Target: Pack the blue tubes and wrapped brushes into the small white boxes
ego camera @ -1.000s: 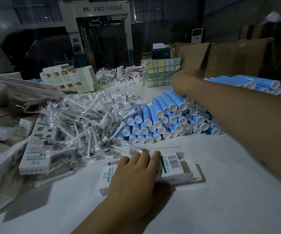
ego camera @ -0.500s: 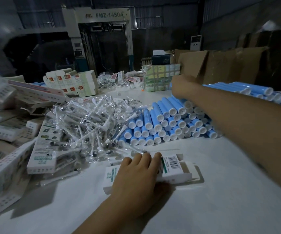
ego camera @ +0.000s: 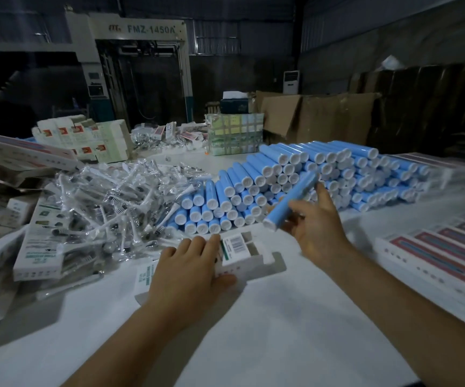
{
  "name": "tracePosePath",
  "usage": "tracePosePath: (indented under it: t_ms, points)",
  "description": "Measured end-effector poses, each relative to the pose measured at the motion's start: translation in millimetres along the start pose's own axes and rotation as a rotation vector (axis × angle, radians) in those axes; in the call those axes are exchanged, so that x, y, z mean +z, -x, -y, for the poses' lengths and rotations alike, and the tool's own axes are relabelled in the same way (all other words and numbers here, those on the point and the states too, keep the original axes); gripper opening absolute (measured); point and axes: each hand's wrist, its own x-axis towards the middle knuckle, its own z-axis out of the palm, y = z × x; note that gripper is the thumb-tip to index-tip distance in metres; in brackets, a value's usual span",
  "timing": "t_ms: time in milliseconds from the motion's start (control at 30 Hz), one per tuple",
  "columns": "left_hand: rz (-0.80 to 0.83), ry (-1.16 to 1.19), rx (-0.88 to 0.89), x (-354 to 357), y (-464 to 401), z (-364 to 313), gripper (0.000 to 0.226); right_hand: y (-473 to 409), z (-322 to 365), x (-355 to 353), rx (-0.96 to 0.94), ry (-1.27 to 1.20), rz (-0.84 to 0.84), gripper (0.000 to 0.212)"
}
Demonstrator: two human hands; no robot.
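A small white box [ego camera: 239, 248] lies on the white table, its open end facing right with the flap spread out. My left hand [ego camera: 189, 272] rests on top of it, fingers over the upper face and thumb at its near side. My right hand [ego camera: 319, 226] holds one blue tube [ego camera: 291, 201] tilted, white cap down-left, just above and right of the box's open end. A big stack of blue tubes [ego camera: 295, 180] lies behind. A heap of wrapped brushes [ego camera: 114, 205] lies to the left of the box.
Flat white cartons [ego camera: 37, 247] are piled along the left edge. Long red-and-white boxes [ego camera: 443, 252] lie in a row at the right. White boxes with red marks [ego camera: 86, 141] and a taped bundle [ego camera: 234, 136] stand at the back. The table [ego camera: 253, 344] runs to the near edge.
My right hand has come back from the far side of the tube stack holding one blue tube, and now is near the box's open end. My left hand has stayed on the box.
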Motion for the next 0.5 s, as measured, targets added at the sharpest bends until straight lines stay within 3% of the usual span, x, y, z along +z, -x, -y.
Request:
tracePosePath:
  t_ms: [100, 300, 367, 500]
  points:
    - [-0.033, 0.011, -0.029, -2.3, 3.6, -0.5, 0.079, 6.7, -10.7, -10.2, 0.039, -0.006, -0.012, 0.092]
    - [-0.046, -0.018, -0.059, -4.2, 8.1, -4.1, 0.079, 16.9, -30.4, -6.0, 0.072, 0.120, 0.090, 0.097]
    - [-0.046, -0.012, -0.063, -4.1, 7.7, -4.6, 0.079, 19.7, -34.0, -4.3, 0.047, 0.241, 0.101, 0.084]
    - [-0.069, 0.015, -0.055, -4.2, 8.0, -4.6, 0.078, 19.5, -33.9, -5.5, 0.028, 0.267, -0.005, 0.019]
